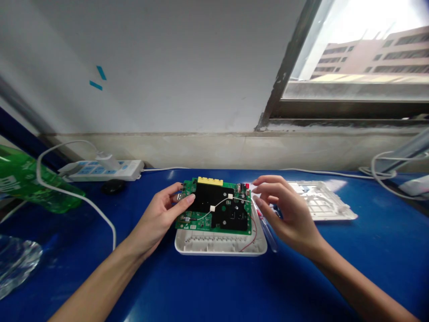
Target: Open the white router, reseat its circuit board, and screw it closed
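Note:
A green circuit board (214, 223) with a black heat sink, a yellow port block and a thin white wire sits on a white plastic case half (219, 243) on the blue table. My left hand (164, 214) holds the board's left edge, thumb and fingers pinched on it. My right hand (284, 210) hovers at the board's right edge with fingers spread and curved, holding nothing. A clear-handled screwdriver (266, 228) lies under my right hand, beside the case.
The other white case half (321, 203) lies to the right. A white power strip (103, 170) with a plugged cable sits at the back left, beside a green bottle (30, 185). Clear crumpled plastic (15, 264) lies at the left edge. White cables (385, 172) coil at the far right.

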Motion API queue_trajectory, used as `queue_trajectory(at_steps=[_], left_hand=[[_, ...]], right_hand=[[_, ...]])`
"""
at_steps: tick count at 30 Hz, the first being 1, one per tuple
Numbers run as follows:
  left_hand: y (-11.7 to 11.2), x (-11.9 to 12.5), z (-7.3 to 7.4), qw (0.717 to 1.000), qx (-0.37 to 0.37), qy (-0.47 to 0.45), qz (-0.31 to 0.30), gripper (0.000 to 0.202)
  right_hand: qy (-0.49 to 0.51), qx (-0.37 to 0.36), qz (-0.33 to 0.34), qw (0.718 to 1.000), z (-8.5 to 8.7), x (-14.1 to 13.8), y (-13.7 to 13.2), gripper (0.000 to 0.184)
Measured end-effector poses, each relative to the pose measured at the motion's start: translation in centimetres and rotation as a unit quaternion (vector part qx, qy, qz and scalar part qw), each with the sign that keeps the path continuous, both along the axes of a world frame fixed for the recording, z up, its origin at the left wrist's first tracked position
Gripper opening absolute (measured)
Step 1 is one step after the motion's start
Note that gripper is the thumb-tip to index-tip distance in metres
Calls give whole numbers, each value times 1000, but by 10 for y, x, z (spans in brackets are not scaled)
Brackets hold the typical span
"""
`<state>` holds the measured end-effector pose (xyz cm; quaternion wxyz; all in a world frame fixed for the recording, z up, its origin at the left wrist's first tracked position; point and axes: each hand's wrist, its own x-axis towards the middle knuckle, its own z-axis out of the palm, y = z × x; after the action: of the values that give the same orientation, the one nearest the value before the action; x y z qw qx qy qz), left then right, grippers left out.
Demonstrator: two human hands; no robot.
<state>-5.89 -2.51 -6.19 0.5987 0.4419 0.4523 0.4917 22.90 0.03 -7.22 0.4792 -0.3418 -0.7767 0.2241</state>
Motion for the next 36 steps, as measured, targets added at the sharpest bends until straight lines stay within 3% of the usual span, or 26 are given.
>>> queue_trajectory(at_steps=[3, 6, 11, 15, 19, 21, 24, 28, 30, 33, 36], left_hand=[[0, 1, -2, 1000, 21, 6, -9, 39], [0, 1, -4, 999, 35, 4, -18, 34], [0, 0, -5, 999, 43, 7, -23, 37], [1, -2, -6, 998, 57, 6, -26, 34], [3, -3, -7, 996, 84, 13, -27, 27], [4, -2, -6, 995, 99, 25, -19, 22], [3, -2, -5, 992, 117, 51, -16, 19], [0, -8, -2, 986, 139, 82, -48, 16], [0, -13, 0, 975, 172, 112, -82, 13], [0, -17, 2, 931, 282, 208, -106, 15], [1, -19, 3, 844, 407, 330, -112, 26]], right_hand=[[-7, -65, -3, 998, -2, 0, 1, 19], [47, -138, -9, 989, -3, -2, 2, 20], [92, -182, -23, 979, -2, -4, 3, 33], [44, -202, -22, 978, -2, -1, 6, 33], [-33, -230, 53, 971, 1, 9, 9, 30], [-81, -196, 77, 974, 4, 11, 7, 31], [-126, -87, 85, 984, 5, 9, 4, 29], [-124, 15, 129, 984, 1, 3, 4, 7], [-121, 53, 132, 982, -3, 3, 6, 22], [-126, 94, 123, 980, -9, 3, 9, 42], [-117, 110, 115, 980, -12, 0, 9, 44]])
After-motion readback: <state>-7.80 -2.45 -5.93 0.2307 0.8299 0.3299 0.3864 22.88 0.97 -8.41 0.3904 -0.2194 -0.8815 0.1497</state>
